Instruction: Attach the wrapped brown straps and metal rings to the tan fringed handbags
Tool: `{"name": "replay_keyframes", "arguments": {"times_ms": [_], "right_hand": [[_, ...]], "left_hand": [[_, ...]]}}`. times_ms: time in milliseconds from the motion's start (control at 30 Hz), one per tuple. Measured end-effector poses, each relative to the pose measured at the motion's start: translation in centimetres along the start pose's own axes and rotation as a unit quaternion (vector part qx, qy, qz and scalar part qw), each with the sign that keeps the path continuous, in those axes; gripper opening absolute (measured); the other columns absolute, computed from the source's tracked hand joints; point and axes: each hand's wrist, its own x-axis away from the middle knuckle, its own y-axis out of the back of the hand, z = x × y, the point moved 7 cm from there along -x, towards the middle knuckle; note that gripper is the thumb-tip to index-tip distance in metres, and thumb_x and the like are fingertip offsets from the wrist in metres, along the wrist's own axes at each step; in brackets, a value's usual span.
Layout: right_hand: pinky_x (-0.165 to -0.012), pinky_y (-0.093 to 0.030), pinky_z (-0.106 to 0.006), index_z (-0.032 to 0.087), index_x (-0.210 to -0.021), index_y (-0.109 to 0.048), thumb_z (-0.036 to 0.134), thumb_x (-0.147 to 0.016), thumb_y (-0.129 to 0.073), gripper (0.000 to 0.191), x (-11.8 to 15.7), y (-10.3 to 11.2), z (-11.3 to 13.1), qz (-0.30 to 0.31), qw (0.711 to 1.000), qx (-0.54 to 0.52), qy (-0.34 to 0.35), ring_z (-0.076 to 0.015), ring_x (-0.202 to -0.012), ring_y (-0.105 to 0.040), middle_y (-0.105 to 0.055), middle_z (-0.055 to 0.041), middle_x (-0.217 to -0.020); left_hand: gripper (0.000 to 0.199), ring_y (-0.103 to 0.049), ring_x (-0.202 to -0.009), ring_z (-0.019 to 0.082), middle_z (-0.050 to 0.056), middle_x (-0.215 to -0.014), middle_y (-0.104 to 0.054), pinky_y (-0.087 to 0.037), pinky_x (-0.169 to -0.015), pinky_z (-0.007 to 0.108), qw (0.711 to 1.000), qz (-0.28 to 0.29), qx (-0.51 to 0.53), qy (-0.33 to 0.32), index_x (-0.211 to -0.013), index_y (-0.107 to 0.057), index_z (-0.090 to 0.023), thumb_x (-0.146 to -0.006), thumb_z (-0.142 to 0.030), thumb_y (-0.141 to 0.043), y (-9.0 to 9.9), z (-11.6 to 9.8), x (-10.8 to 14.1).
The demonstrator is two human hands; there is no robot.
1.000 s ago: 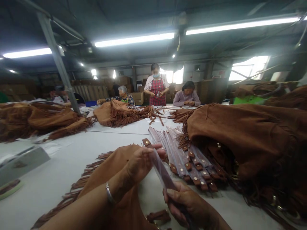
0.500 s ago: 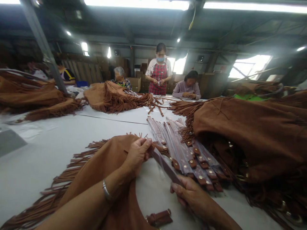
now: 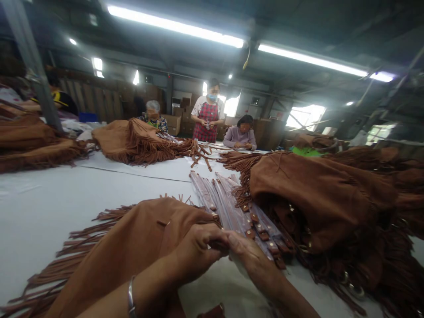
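A brown fringed suede bag [image 3: 132, 247] lies flat before me on the white table [image 3: 99, 185]. Beside its upper right edge my left hand [image 3: 198, 249] is closed, thumb and fingers curled together. My right hand [image 3: 250, 254] meets it there, fingers bent over the left fingertips. What they grip is hidden between them; a pale translucent edge shows under the right hand. Just beyond lie several brown straps in clear plastic sleeves [image 3: 225, 203], their snap ends toward me. A short brown strap piece [image 3: 212, 312] is partly visible at the bottom edge.
A large heap of brown fringed bags [image 3: 318, 194] with metal rings stands to my right. More fringed bags [image 3: 132, 139] lie farther back, and others at far left [image 3: 36, 141]. Loose strap pieces [image 3: 202, 157] lie mid-table. Across it are co-workers, one in a checked apron [image 3: 207, 119].
The strap stretched between my hands no longer shows. My right hand has come up and left to meet the left hand, which has lowered slightly. The view has tilted and turned right.
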Motion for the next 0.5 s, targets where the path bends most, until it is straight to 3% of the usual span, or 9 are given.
{"name": "replay_keyframes", "arguments": {"times_ms": [67, 133, 233, 333, 400, 500], "right_hand": [[-0.054, -0.042, -0.025, 0.009, -0.078, -0.063, 0.069, -0.085, -0.025, 0.072, -0.4, -1.4, 0.0, 0.065, 0.997, -0.004, -0.029, -0.0159, -0.059, -0.056, -0.06, -0.0095, -0.069], [-0.042, -0.033, -0.02, 0.01, -0.062, -0.057, 0.074, -0.081, -0.024, 0.075, -0.6, -1.8, 0.0, 0.095, 0.994, -0.018, -0.054, -0.0098, -0.043, -0.045, -0.051, -0.0043, -0.052], [-0.041, -0.03, -0.017, 0.01, -0.07, -0.058, 0.072, -0.079, -0.037, 0.067, -0.9, -1.3, 0.5, 0.141, 0.986, -0.071, -0.061, -0.006, -0.042, -0.038, -0.046, 0.0, -0.054], [-0.038, -0.025, -0.015, 0.011, -0.074, -0.057, 0.064, -0.072, -0.057, 0.053, -1.3, -0.1, 1.5, 0.197, 0.972, -0.098, -0.08, -0.0037, -0.041, -0.032, -0.042, 0.0029, -0.057], [-0.036, -0.02, -0.016, 0.013, -0.07, -0.054, 0.058, -0.068, -0.065, 0.047, -1.3, 0.9, 2.1, 0.216, 0.969, -0.047, -0.111, -0.0032, -0.039, -0.028, -0.038, 0.0052, -0.052], [-0.035, -0.017, -0.017, 0.016, -0.069, -0.052, 0.056, -0.074, -0.062, 0.041, -0.8, 1.9, 3.1, 0.195, 0.967, 0.097, -0.136, -0.0045, -0.036, -0.027, -0.034, 0.0071, -0.045]], "left_hand": [[0.017, -0.056, -0.067, 0.014, 0.004, -0.071, -0.06, -0.045, -0.063, 0.025, 0.998, -0.003, -0.042, -0.04, -0.077, -0.07, -0.019, -0.071, -0.006, -0.059, 0.0, -0.5, 0.1], [0.023, -0.055, -0.07, 0.014, 0.003, -0.073, -0.057, -0.044, -0.062, 0.023, 0.996, -0.018, -0.063, -0.06, -0.072, -0.069, -0.019, -0.065, 0.0, -0.059, 0.2, -0.6, 0.1], [0.019, -0.052, -0.068, 0.013, 0.003, -0.076, -0.052, -0.041, -0.053, 0.021, 0.997, -0.052, -0.051, -0.033, -0.065, -0.064, -0.017, -0.059, 0.001, -0.061, 0.4, 0.1, -0.1], [0.011, -0.05, -0.06, 0.012, 0.001, -0.07, -0.053, -0.039, -0.049, 0.021, 0.996, -0.066, -0.055, -0.006, -0.065, -0.058, -0.017, -0.062, -0.009, -0.066, 0.3, 0.8, -0.4], [0.01, -0.051, -0.062, 0.013, 0.001, -0.068, -0.056, -0.039, -0.055, 0.023, 0.993, -0.059, -0.105, -0.018, -0.067, -0.058, -0.017, -0.064, -0.013, -0.066, 0.2, 0.5, -0.4], [0.011, -0.055, -0.076, 0.018, 0.004, -0.078, -0.062, -0.04, -0.068, 0.028, 0.971, -0.036, -0.232, -0.036, -0.078, -0.061, -0.019, -0.068, -0.015, -0.062, 0.5, -1.0, 0.0]]}}
